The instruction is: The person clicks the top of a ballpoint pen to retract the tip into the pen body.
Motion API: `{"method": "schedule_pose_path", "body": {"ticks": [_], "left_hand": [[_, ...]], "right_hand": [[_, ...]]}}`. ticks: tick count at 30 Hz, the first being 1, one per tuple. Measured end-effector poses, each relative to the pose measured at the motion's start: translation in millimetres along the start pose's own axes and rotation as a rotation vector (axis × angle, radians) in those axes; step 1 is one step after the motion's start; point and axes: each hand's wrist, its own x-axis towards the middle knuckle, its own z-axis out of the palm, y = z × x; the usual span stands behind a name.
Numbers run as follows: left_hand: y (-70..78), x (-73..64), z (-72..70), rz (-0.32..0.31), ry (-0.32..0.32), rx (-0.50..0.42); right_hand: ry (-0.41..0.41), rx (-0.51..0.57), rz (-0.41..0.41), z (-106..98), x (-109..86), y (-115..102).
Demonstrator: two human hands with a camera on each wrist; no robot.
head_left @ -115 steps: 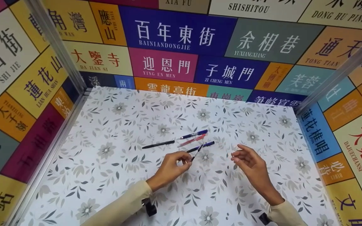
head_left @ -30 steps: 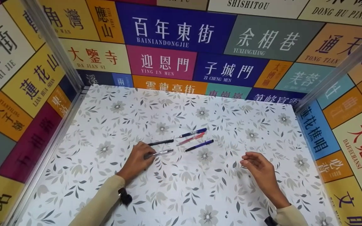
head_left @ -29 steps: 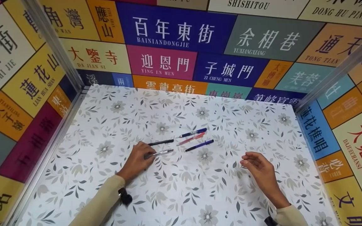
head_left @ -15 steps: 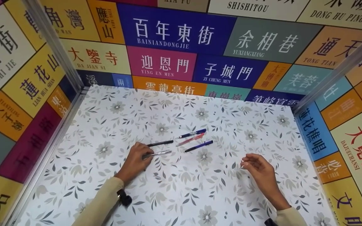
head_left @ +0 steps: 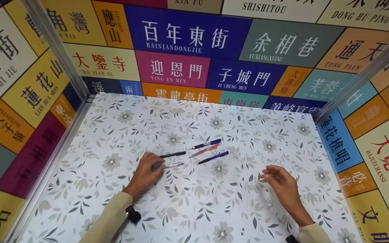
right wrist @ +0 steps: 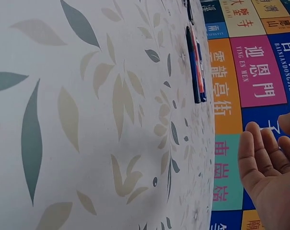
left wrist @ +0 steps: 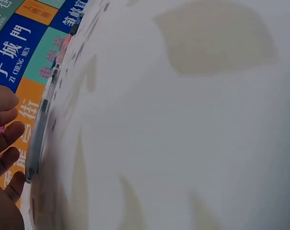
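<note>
Beige sleeves point(head_left: 108, 217) reach in over the flower-patterned bench point(head_left: 181, 212). The left hand point(head_left: 145, 172), fingers loosely bent and clamped on nothing, is at the grey end of a clear-barrelled pen point(head_left: 174, 165); whether it touches, I cannot tell. The right hand point(head_left: 281, 179), fingers relaxed, holds nothing. Between the hands lies a violet pen point(head_left: 213, 158); a black pen point(head_left: 173, 154) sits just past the left fingertips. Farther from both are a pink pen point(head_left: 204, 150), a blue pen point(head_left: 207, 144), then a sign-covered wall point(head_left: 174, 72).

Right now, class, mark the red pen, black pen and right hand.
Red pen point(head_left: 206, 150): head view, middle of its barrel.
Black pen point(head_left: 173, 154): head view, middle of its visible barrel.
Right hand point(head_left: 280, 179): head view, middle of the hand.
</note>
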Motion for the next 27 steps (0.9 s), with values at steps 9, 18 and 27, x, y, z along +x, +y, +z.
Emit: {"method": "schedule_pose_path", "body": {"ticks": [9, 18, 27], "left_hand": [[11.1, 7.1, 2.9, 0.106, 0.006, -0.042], [24.1, 11.5, 5.0, 0.073, -0.033, -0.071], [34.5, 16.8, 11.1, 0.082, -0.048, -0.097]], "right_hand": [[0.014, -0.115, 0.014, 3.4, -0.6, -2.4], [0.032, -0.252, -0.032, 12.5, -2.1, -7.4], [-0.001, -0.196, -0.013, 12.6, -3.0, -2.0]]}}
